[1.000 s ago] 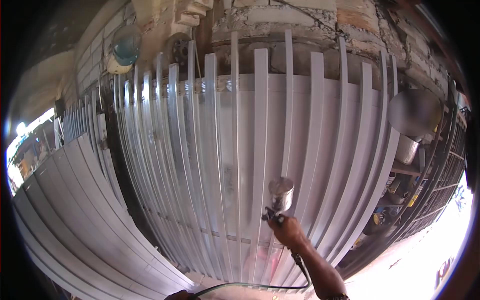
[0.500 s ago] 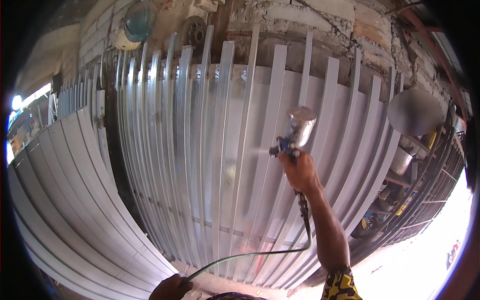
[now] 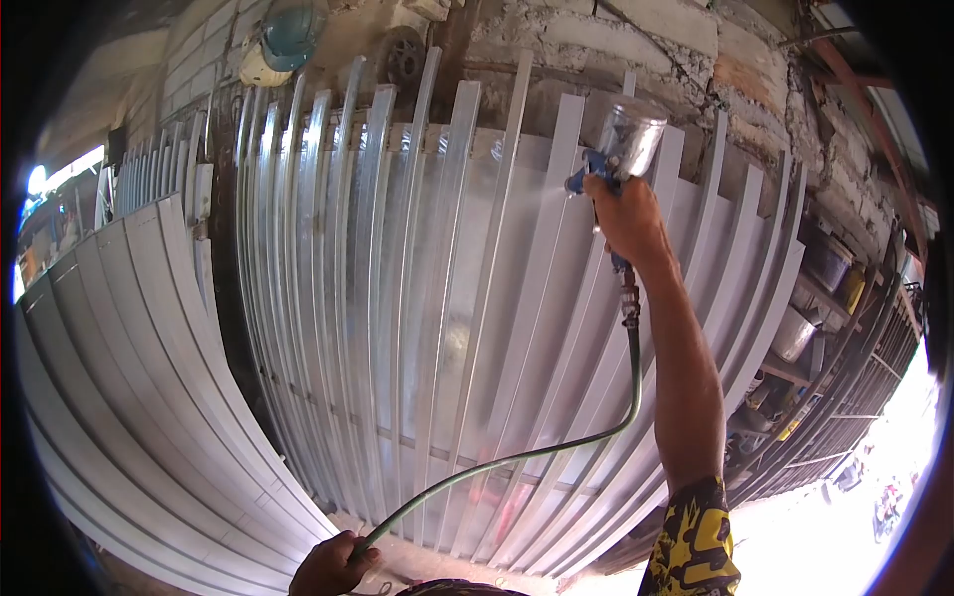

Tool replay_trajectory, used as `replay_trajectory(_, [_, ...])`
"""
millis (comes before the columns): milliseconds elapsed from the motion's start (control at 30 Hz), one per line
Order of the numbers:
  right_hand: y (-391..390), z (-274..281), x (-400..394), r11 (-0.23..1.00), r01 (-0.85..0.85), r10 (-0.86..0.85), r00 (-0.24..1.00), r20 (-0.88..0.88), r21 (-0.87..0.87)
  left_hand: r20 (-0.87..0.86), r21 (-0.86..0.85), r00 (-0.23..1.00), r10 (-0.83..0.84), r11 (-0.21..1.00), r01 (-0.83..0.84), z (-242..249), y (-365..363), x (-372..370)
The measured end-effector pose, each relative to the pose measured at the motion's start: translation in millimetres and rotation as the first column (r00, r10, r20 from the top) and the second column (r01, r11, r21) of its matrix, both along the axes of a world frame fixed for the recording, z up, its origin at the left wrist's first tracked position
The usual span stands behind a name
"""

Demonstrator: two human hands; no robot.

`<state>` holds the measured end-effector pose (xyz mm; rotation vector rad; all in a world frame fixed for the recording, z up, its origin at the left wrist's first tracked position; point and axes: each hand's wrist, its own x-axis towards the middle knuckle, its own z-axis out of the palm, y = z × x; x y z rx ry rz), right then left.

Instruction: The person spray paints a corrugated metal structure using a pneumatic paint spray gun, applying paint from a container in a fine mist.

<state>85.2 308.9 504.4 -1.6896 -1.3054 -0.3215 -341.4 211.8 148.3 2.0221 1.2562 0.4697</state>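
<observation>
Head view. The spray gun (image 3: 594,170), with a blue body, is held upright in the right hand (image 3: 629,221), whose fingers are clenched around its handle. The nozzle points to the left of these fingers, and a faint pale mist (image 3: 553,189) lies in front of it. A silvery cup (image 3: 636,137) is mounted on the gun, above the fingers. Below them, a metal fitting (image 3: 629,301) joins the handle to a green hose (image 3: 497,463), which drops, bends and runs toward the lower left. There the left hand (image 3: 333,566) has its fingers wrapped around the hose.

Beyond the right fingers stands a slatted metal panel (image 3: 477,298), shinier to their left and more evenly matt grey to their right. The gap between nozzle and panel is hard to judge through the strongly curved lens. Below the right hand, the forearm enters a black-and-yellow sleeve (image 3: 699,541).

Farther out, a second grey panel (image 3: 149,387) leans above and to the left of the left fingers. A rough block wall (image 3: 566,35) rises behind the slatted panel, above the right fingers; a dark wheel (image 3: 402,58) rests against it, up and to their left. Below and to their right, a silvery pot (image 3: 793,333) stands on a shelf (image 3: 788,373).
</observation>
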Motion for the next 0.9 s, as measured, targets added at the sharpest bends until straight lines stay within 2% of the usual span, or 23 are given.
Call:
replay_trajectory(167, [11.2, 41.4, 8.0, 0.998, 0.013, -0.018, 0.997, 0.076, 0.063, 0.033, -0.023, 0.999, 0.01, 1.0, -0.009, 15.3, -1.2, 5.3])
replay_trajectory(267, [13.1, 64.9, 5.6, 0.994, 0.025, -0.037, 0.994, 0.105, 0.11, 0.075, 0.058, 0.997, -0.012, 0.998, 0.007, 13.3, 0.4, 6.1])
replay_trajectory(500, [18.6, 107.1, 7.3, 0.977, -0.015, -0.034, 0.974, 0.224, 0.213, 0.149, 0.037, 0.988, -0.034, 0.999, 0.029, 24.8, -2.1, 9.7])
replay_trajectory(533, [19.7, 112.7, 7.3, 0.978, 0.022, -0.068, 0.972, 0.223, 0.205, 0.151, 0.04, 0.988, -0.035, 0.999, 0.029, 24.5, -2.1, 9.4])
replay_trajectory(633, [25.3, 121.2, 14.7, 0.961, -0.046, -0.036, 0.956, 0.291, 0.272, 0.157, 0.044, 0.987, -0.034, 0.999, 0.027, 27.8, -3.4, 10.7])
replay_trajectory(767, [30.7, 121.4, 15.7, 0.964, -0.04, -0.032, 0.964, 0.265, 0.261, 0.238, 0.078, 0.969, -0.067, 0.996, 0.049, 23.2, -2.1, 10.1])
replay_trajectory(833, [43.0, 118.4, 22.1, 0.955, -0.05, -0.029, 0.965, 0.261, 0.291, 0.175, 0.044, 0.983, -0.051, 0.998, 0.044, 26.2, -2.5, 8.1])
replay_trajectory(900, [39.1, 113.3, 10.6, 0.967, 0.011, -0.066, 0.976, 0.208, 0.255, 0.151, 0.03, 0.987, -0.046, 0.999, 0.041, 26.2, -1.2, 6.6])
